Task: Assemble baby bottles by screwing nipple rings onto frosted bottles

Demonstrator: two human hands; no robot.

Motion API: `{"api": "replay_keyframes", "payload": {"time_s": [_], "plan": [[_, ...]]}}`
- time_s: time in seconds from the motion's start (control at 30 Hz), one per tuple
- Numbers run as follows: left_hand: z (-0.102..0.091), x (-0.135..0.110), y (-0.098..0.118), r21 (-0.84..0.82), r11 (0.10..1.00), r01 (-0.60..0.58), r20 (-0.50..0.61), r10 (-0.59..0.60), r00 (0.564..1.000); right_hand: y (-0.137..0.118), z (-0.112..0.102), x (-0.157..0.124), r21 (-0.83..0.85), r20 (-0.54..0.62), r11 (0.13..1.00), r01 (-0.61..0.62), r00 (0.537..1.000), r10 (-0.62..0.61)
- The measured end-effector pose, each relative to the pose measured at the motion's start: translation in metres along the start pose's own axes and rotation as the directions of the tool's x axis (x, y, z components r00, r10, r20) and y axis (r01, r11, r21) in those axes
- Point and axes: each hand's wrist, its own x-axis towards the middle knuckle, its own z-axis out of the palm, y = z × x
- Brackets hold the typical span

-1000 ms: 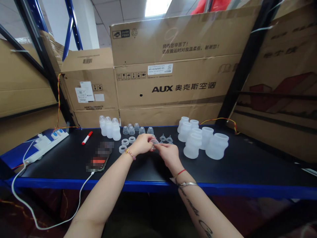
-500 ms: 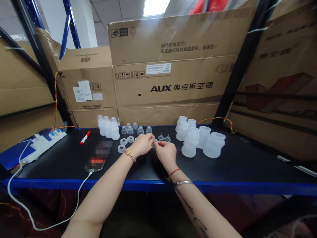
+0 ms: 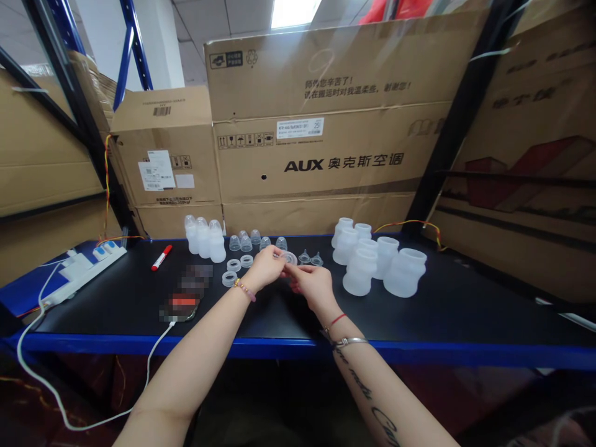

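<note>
Between the fingers of both hands is a clear bottle collar ring (image 3: 289, 257), tilted so that its round face shows. My left hand (image 3: 267, 266) pinches its left side, and my right hand (image 3: 315, 284) grips its lower edge. Whether a nipple sits inside the ring is too small to tell. Just behind my right hand stand two clear bottle nipples (image 3: 316, 259). More collar rings (image 3: 230, 279) lie left of my left hand. Behind them are several clear dome caps (image 3: 246, 243).
Several frosted bottles (image 3: 404, 273) stand at the right. Capped bottles (image 3: 216, 243) are grouped at the back left. A red marker (image 3: 161, 257), a phone (image 3: 189, 295) on a white cable and a power strip (image 3: 88, 273) occupy the left. Cardboard boxes (image 3: 335, 205) wall the back.
The ring has been tipped and raised slightly between the fingers, so more of its face shows. My right wrist has turned a little. The other things stay in place.
</note>
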Motion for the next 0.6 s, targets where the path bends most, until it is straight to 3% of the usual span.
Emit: {"api": "replay_keyframes", "payload": {"time_s": [0.07, 0.17, 0.3, 0.4, 0.6], "plan": [[0.000, 0.002, -0.002, -0.053, 0.999, -0.010, 0.059, 0.013, 0.998, -0.003, 0.000, -0.002, 0.076, 0.026, 0.997, -0.027, 0.999, 0.025], [-0.001, 0.000, -0.003, 0.021, 0.997, -0.077, 0.101, 0.075, 0.992, -0.006, -0.001, -0.003, 0.097, 0.017, 0.995, -0.032, 0.999, 0.031], [0.002, -0.011, 0.002, 0.299, 0.937, -0.180, 0.050, 0.173, 0.984, -0.001, -0.001, 0.001, 0.029, -0.029, 0.998, -0.050, 0.998, 0.051], [0.009, -0.021, 0.010, 0.471, 0.853, -0.225, 0.003, 0.254, 0.967, 0.006, -0.001, 0.005, -0.061, -0.127, 0.998, -0.002, 0.992, -0.006], [0.016, -0.023, 0.011, 0.499, 0.849, -0.175, -0.031, 0.219, 0.975, 0.013, -0.002, 0.007, -0.205, -0.173, 0.976, 0.073, 0.979, -0.109]]}}
